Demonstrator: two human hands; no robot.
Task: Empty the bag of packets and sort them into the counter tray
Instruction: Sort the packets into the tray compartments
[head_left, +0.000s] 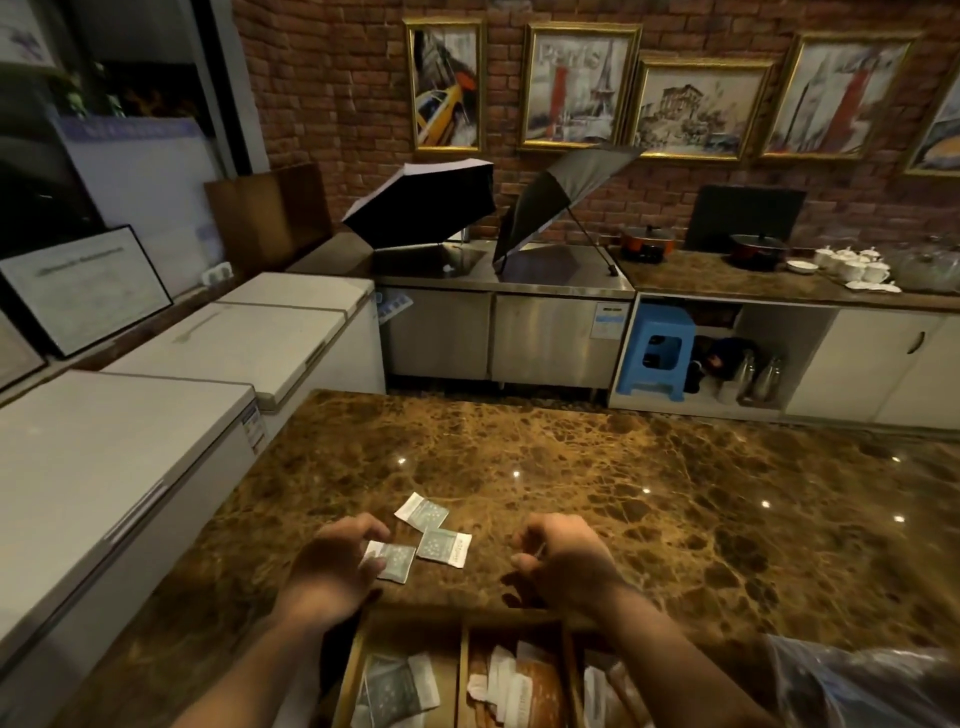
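Three green packets (422, 512) (444, 546) (394, 560) are out loose on the worktop (597, 467), near its front edge, just beyond the tray (464, 670). Farthest one lies alone; middle one sits right of my left hand (332, 566); nearest one is under the left fingertips (370, 562), fingers curled on its left end, so I read that as a grasp starting, not a full lift. Right hand (563, 561) hovers apart from the packets, fingers curled in loosely; maybe something thin is pinched there, cannot tell, too blurred. Tray sits at the front edge of the worktop, below both wrists, with wooden dividers. Left compartment holds green packets like the loose ones, middle compartment holds brown and white ones, right compartment has pale ones, partly hidden by my right arm. Bag (862, 686), clear plastic, lies at the front right corner of view, crumpled; cannot see whether anything is left inside. My judgement: sorting is well along, since every visible compartment has stock, and three greens are left on the worktop, likely bound for the left compartment. Bag contents unknown, so end point uncertain.
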